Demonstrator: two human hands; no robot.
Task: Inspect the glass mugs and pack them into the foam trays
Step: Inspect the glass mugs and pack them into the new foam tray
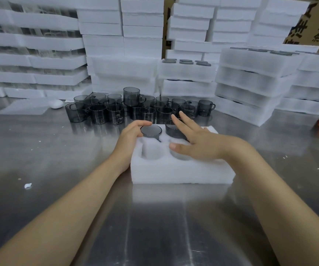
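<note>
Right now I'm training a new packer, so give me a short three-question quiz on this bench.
1. True or false: the foam tray in front already holds two smoked-glass mugs.
2. Which hand lies open over the far-right mug? A) left B) right
3. Fill in: the near-left pocket of the tray is ____.

Key: 1 true, the far-left mug and the far-right one. 2 B, the right hand; the left hand rests at the tray's left edge. 3 empty.

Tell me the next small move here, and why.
Probably reach the right hand forward for another smoky glass mug from the cluster behind the foam tray. Two far pockets hold mugs; the near-left pocket is empty, and that hand is open over the tray.
</note>
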